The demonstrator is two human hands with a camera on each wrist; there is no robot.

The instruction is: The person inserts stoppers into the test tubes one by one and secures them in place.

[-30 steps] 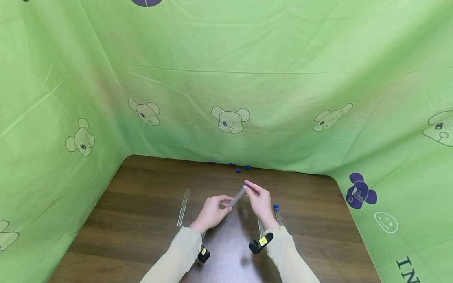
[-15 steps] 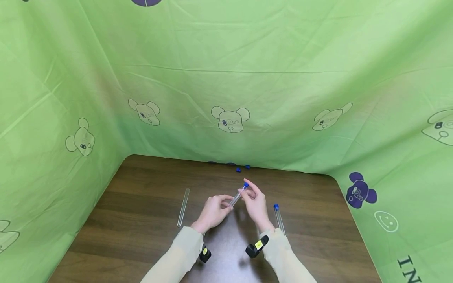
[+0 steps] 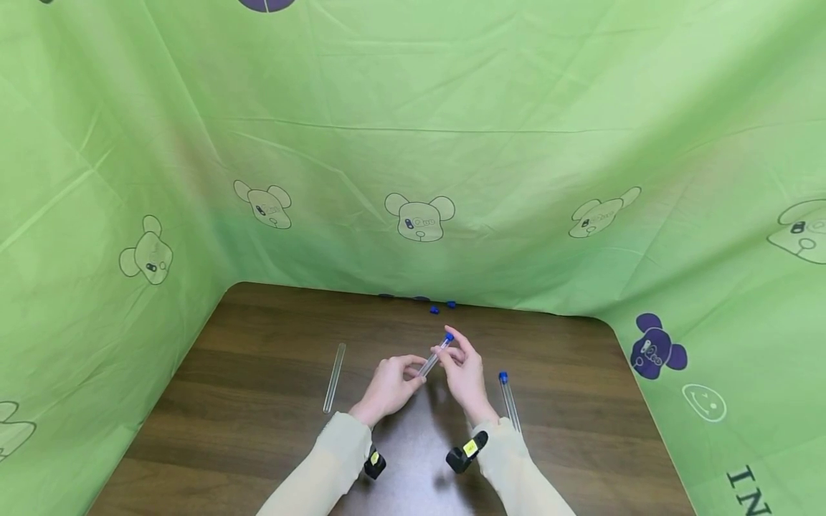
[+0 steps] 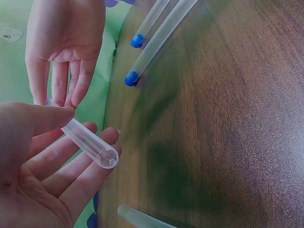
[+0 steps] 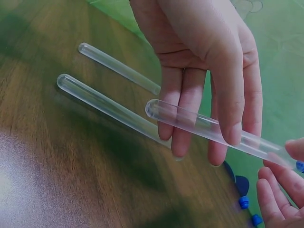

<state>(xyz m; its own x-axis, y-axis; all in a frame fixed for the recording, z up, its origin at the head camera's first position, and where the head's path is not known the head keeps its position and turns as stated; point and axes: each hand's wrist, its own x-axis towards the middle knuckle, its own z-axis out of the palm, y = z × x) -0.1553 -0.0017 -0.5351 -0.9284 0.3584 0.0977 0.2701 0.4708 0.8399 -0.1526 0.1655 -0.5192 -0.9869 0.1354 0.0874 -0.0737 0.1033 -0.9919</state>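
A clear test tube (image 3: 429,363) with a blue cap (image 3: 449,336) is held slanting above the table, its capped end up and to the right. My left hand (image 3: 390,383) pinches the tube near its rounded end, thumb (image 4: 52,118) across the top and fingers underneath. At the other end my right hand (image 3: 466,373) holds it just under the cap, with the index fingertip beside the cap and the thumb on the glass-clear wall. In the right wrist view the tube (image 5: 199,126) looks see-through along its length.
Uncapped tubes (image 5: 118,71) lie on the wooden table (image 3: 258,373) at the left, one mostly behind my left forearm. Two tubes with blue caps (image 4: 132,78) lie at the right. Two loose blue caps (image 3: 434,310) sit by the back edge, against the green cloth (image 3: 413,165).
My right fingers have slid down off the blue cap onto the tube, uncovering the cap. The right hand and wrist shifted slightly left; the left hand stays nearly still.
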